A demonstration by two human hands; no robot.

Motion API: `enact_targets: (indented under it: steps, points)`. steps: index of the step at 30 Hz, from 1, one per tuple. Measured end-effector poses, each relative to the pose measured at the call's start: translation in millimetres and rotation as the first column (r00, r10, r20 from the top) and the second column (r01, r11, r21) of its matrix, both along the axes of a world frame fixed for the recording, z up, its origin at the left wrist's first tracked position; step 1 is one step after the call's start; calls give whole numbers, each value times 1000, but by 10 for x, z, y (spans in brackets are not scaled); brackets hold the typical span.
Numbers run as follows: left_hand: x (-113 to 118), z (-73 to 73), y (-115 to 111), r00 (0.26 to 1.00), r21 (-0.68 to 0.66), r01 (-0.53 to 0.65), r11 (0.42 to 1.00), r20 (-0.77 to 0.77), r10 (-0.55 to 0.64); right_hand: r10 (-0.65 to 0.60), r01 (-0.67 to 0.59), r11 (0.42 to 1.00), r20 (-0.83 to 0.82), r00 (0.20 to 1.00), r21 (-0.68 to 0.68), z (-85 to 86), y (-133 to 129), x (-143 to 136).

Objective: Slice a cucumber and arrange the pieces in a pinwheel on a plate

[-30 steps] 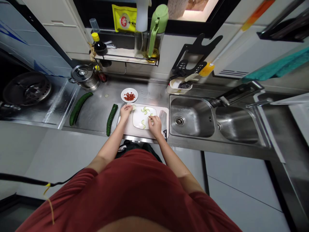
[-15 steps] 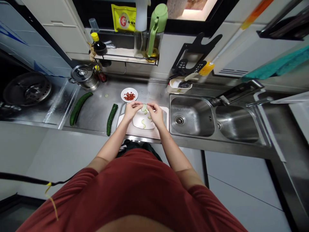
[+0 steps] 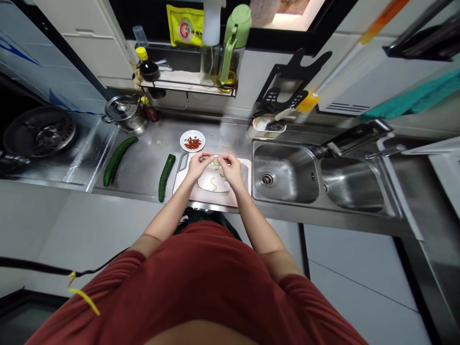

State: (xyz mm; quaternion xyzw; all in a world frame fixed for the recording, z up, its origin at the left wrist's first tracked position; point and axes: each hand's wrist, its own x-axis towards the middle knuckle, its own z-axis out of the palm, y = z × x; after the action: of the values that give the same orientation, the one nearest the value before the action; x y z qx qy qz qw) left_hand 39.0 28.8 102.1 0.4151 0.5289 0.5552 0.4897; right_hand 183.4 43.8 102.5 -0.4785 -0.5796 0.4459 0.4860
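Above a white plate [image 3: 205, 184], my left hand [image 3: 199, 165] and my right hand [image 3: 231, 169] face each other with fingertips pinched. Between them is a thin, pale green cucumber slice [image 3: 215, 160], partly covered by the fingers. Several curved cucumber slices lie on the plate, among them a pair forming an S-like curve [image 3: 213, 184]. The plate rests on a pale cutting board [image 3: 246, 179]. A cut cucumber [image 3: 166, 178] lies left of the board. Just behind my left hand stands a small white dish [image 3: 182, 144] of chopped red pieces [image 3: 193, 143].
Farther left are a whole cucumber [image 3: 118, 160], a lidded steel pot [image 3: 126, 115] and a wok [image 3: 38, 129]. One round slice [image 3: 158, 142] lies on the steel counter. A double sink [image 3: 287, 175] is at the right. A bottle shelf [image 3: 179, 81] hangs above the counter.
My hands have drawn slightly closer together at the fingertips. Less of the slice between them shows now. The cucumbers, dish and plate stay where they were.
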Motion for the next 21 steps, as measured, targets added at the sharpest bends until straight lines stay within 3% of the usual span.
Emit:
enact_targets:
  steps: [3, 7, 10, 16, 21]
  points:
    - [-10, 33, -24, 998, -173, 34, 984, 49, -26, -24, 24, 1000, 4, 1000, 5, 36, 4, 26]
    - [-2, 102, -54, 929, -385, 306, 871, 322, -184, -15, 15, 1000, -13, 1000, 11, 79, 6, 63]
    - [29, 153, -46, 865, -410, 397, 821, 466, -186, -9, 9, 1000, -23, 1000, 11, 93, 0, 81]
    - [42, 211, 11, 801, -417, 456, 786, 578, -158, 21, -27, 993, 51, 998, 117, 144, -35, 94]
    - [34, 258, 33, 817, -388, 427, 817, 553, -165, 52, -84, 975, 156, 986, 205, 181, -58, 107]
